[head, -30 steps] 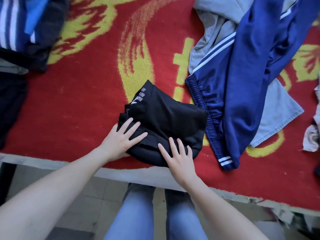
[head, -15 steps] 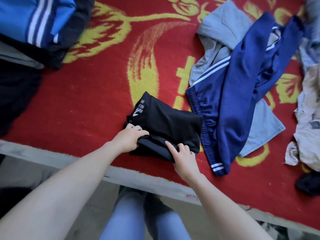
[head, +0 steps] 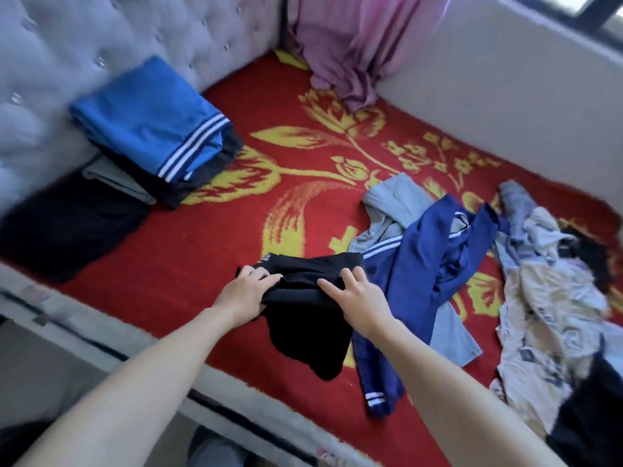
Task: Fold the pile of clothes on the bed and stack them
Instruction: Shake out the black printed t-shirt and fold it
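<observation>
Left hand [head: 247, 291] and right hand [head: 357, 298] pinch the folded black cloth garment [head: 312, 269], seemingly aloft, bound for the blue-topped clothes stack [head: 145, 119] at ten o'clock.

Matt black cloth garment [head: 305, 323], fuzzy blanket [head: 188, 264]

Ref = black garment [head: 303, 318]: solid blk, tiny white print at its far-left edge. Under it, bed cover [head: 209, 264]: red w/ yellow floral ptn. Just right of ref: track pants [head: 421, 264], navy w/ white stripes; pale grey-blue top [head: 394, 197] beneath. Further right: cream/blue printed cloth [head: 546, 315]. Far left: folded stack [head: 145, 119], top item bright blue w/ white stripes. Beyond ref: mauve-pink cloth [head: 340, 62].
</observation>
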Demonstrator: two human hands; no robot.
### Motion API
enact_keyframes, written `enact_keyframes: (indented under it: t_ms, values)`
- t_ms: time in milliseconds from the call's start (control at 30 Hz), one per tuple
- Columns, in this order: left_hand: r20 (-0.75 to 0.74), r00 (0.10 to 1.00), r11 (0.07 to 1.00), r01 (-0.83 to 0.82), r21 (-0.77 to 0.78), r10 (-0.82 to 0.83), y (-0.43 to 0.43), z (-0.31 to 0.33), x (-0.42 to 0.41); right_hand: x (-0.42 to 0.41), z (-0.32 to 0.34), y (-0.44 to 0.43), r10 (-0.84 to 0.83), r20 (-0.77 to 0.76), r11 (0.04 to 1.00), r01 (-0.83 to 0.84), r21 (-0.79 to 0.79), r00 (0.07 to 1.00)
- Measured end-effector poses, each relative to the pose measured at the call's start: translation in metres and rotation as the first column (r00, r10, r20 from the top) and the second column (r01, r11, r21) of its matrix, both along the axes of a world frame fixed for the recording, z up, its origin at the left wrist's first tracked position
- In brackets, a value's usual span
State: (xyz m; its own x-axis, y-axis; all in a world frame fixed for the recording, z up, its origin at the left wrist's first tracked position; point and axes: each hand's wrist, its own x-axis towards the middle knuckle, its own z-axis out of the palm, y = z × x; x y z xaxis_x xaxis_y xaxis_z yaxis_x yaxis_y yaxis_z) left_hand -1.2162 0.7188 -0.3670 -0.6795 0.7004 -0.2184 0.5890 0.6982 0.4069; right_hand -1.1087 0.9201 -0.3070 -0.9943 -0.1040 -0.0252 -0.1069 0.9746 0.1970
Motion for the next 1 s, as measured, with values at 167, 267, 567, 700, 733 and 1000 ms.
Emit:
enact_keyframes:
  t_ms: [167, 267, 567, 700, 733, 1000]
  values:
    - [-0.128, 0.972, 0.975, -0.182, 0.130, 0.199, -0.043, 0.062, -0.013, -0.054, 0.078, -0.030, 0.233, -0.053, 0.962, -0.223, 0.160, 0.971]
    - [-0.212, 0.917, 0.933, -0.295, 0.205, 0.337, -0.080, 0.096, -0.023, -0.085, 0.120, -0.064, 0.336, -0.079, 0.919, -0.309, 0.245, 0.938]
    - [-0.475, 0.651, 0.800, -0.400, 0.448, 0.592, -0.168, 0.146, -0.047, -0.157, 0.195, -0.151, 0.564, -0.143, 0.808, -0.509, 0.295, 0.813]
    - [-0.465, 0.597, 0.747, -0.408, 0.525, 0.654, -0.184, 0.133, -0.068, -0.186, 0.200, -0.173, 0.657, -0.145, 0.738, -0.591, 0.325, 0.740]
    - [-0.455, 0.595, 0.738, -0.414, 0.533, 0.663, -0.186, 0.128, -0.076, -0.197, 0.197, -0.176, 0.671, -0.142, 0.726, -0.604, 0.329, 0.728]
    - [-0.390, 0.712, 0.801, -0.430, 0.416, 0.584, -0.197, 0.082, -0.190, -0.313, 0.135, -0.182, 0.592, -0.071, 0.787, -0.557, 0.267, 0.803]
